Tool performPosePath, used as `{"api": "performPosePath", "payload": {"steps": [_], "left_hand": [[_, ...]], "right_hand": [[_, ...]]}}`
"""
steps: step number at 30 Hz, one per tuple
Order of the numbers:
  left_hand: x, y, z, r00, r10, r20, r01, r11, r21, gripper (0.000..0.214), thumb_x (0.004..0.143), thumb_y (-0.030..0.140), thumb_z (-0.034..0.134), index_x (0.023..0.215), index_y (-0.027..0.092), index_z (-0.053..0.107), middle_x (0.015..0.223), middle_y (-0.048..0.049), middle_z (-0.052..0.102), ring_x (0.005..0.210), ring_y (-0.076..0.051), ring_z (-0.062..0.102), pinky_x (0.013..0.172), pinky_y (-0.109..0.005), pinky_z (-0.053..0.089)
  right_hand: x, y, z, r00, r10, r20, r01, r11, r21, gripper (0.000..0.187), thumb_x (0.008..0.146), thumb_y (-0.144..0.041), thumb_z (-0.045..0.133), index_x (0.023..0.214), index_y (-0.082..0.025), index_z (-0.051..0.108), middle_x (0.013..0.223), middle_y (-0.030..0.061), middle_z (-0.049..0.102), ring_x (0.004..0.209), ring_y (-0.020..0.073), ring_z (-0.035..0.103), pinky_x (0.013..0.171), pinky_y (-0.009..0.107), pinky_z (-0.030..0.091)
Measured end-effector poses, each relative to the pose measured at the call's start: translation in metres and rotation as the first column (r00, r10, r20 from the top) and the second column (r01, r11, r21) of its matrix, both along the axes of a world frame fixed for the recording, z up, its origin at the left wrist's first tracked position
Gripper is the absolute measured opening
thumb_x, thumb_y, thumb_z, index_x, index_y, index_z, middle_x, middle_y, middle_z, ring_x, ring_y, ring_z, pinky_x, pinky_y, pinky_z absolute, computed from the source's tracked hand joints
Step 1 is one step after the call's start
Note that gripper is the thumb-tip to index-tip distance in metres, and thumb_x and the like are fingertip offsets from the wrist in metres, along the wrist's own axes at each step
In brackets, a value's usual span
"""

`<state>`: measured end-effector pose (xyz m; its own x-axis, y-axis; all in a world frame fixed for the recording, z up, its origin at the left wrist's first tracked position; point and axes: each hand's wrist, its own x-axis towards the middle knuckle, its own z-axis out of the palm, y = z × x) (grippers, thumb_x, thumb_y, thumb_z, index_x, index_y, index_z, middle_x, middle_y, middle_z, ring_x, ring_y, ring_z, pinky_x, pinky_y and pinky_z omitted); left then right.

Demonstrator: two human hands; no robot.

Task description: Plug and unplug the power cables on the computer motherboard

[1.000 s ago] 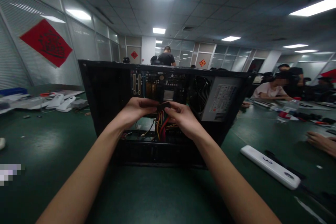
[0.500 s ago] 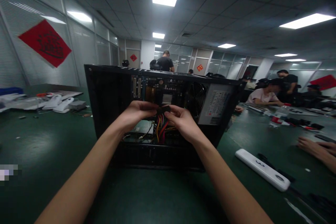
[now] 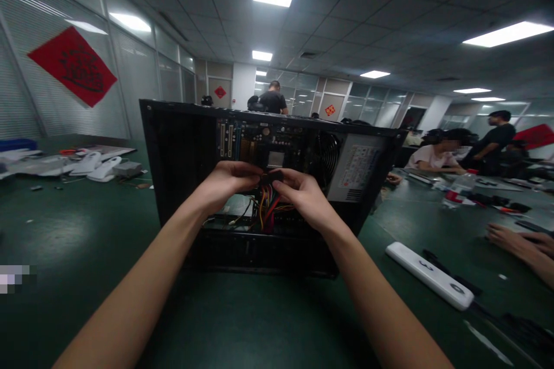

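Observation:
An open black computer case (image 3: 173, 150) lies on its side on the green table (image 3: 78, 242), its motherboard, fan and power supply (image 3: 357, 167) facing me. My left hand (image 3: 225, 184) and my right hand (image 3: 303, 196) meet in front of the motherboard. Both pinch a small black connector (image 3: 272, 176). From it a bundle of red, yellow and black wires (image 3: 268, 210) hangs down into the case. The fingers of both hands are closed on the connector.
A white power strip (image 3: 428, 275) lies to the right of the case. Another person's hands (image 3: 519, 245) rest at the right edge. White parts and papers (image 3: 93, 167) are scattered at far left. Several people sit or stand further back.
Both hands keep hold of the connector in nearly the same spot; they shifted slightly upward. The view drifted a little, and a person at the back right moved rightward.

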<state>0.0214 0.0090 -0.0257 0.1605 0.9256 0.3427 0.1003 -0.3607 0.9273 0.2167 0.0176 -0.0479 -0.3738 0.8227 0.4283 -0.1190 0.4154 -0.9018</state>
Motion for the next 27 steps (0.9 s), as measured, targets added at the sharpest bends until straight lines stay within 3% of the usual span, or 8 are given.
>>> {"api": "performPosePath", "payload": {"steps": [6,10,15,19,22,24,27], "left_hand": [[0.008,0.001,-0.003,0.998,0.036,0.045,-0.038,0.998,0.048,0.030,0.065,0.025,0.078,0.093,0.015,0.077,0.094,-0.0085,0.077,0.088,-0.022,0.069,0.087,-0.037,0.054],[0.017,0.005,-0.012,0.984,0.044,0.175,-0.050,0.998,0.031,0.029,0.064,0.028,0.082,0.090,0.015,0.078,0.090,-0.0083,0.077,0.082,-0.020,0.070,0.085,-0.036,0.055],[0.033,0.015,-0.029,0.952,0.080,0.295,-0.107,0.991,0.079,0.031,0.071,0.034,0.078,0.093,0.014,0.077,0.093,-0.0087,0.077,0.082,-0.020,0.071,0.084,-0.037,0.057],[0.038,0.015,-0.034,0.990,0.118,0.076,-0.134,0.953,0.270,0.028,0.084,0.025,0.063,0.107,0.014,0.075,0.105,-0.0092,0.076,0.096,-0.024,0.071,0.094,-0.040,0.055],[0.037,0.011,-0.034,0.953,0.254,-0.166,-0.144,0.861,0.487,0.031,0.087,0.018,0.060,0.115,0.017,0.072,0.117,-0.0085,0.073,0.110,-0.024,0.067,0.103,-0.040,0.049],[0.033,0.009,-0.034,0.893,0.364,-0.265,-0.145,0.790,0.596,0.031,0.089,0.019,0.058,0.118,0.017,0.070,0.121,-0.0087,0.071,0.113,-0.023,0.065,0.105,-0.039,0.047],[0.023,0.012,-0.035,0.823,0.440,-0.359,-0.088,0.724,0.684,0.031,0.093,0.019,0.054,0.119,0.015,0.069,0.121,-0.0103,0.070,0.113,-0.023,0.065,0.104,-0.038,0.048]], "right_hand": [[0.000,0.003,-0.003,0.997,-0.039,-0.065,0.039,0.999,-0.007,0.040,0.074,-0.039,0.074,0.109,-0.020,0.070,0.102,0.0050,0.072,0.091,0.0191,0.068,0.080,0.032,0.056],[0.003,0.005,-0.004,0.991,-0.043,-0.124,0.039,0.998,-0.039,0.043,0.073,-0.042,0.075,0.109,-0.019,0.070,0.099,0.0056,0.072,0.090,0.0204,0.068,0.080,0.033,0.056],[0.001,0.009,-0.005,0.971,-0.172,-0.165,0.165,0.985,-0.054,0.048,0.067,-0.042,0.079,0.108,-0.018,0.070,0.093,0.0058,0.073,0.084,0.0206,0.069,0.074,0.032,0.056],[-0.002,0.014,-0.010,0.945,-0.248,-0.212,0.236,0.969,-0.080,0.057,0.067,-0.043,0.078,0.115,-0.017,0.065,0.089,0.0049,0.073,0.077,0.0198,0.069,0.071,0.033,0.055],[-0.004,0.015,-0.013,0.934,-0.302,-0.191,0.300,0.953,-0.040,0.056,0.072,-0.044,0.074,0.121,-0.020,0.062,0.087,0.0037,0.072,0.075,0.0195,0.068,0.070,0.032,0.055],[-0.005,0.014,-0.014,0.927,-0.347,-0.140,0.358,0.932,0.056,0.044,0.077,-0.043,0.069,0.115,-0.020,0.066,0.091,0.0047,0.072,0.081,0.0203,0.068,0.074,0.033,0.055],[-0.005,0.011,-0.017,0.915,-0.400,-0.059,0.401,0.876,0.267,0.031,0.089,-0.038,0.056,0.110,-0.020,0.069,0.108,0.0054,0.072,0.104,0.0212,0.065,0.094,0.035,0.050]]}}
